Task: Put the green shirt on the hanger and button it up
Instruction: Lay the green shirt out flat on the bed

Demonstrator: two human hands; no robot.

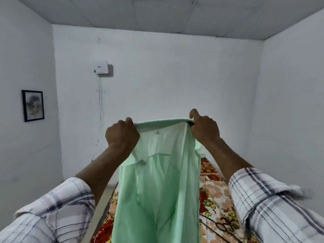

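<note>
Over floral bed, before white wall: holding shirt up by collar, left hand and right hand both clenched on it.

The bed runs from the bottom edge of the view away toward the far wall, where its far end meets the corner. It is covered by a sheet printed with large red and peach flowers, yellow sprigs and dark green leaves on a pale ground. The sheet lies flat and fairly smooth where it shows. A thin dark object with a small loop and long straight strands lies on the sheet near the right side; what it is cannot be told. The green shirt hides the middle of the bed.
</note>
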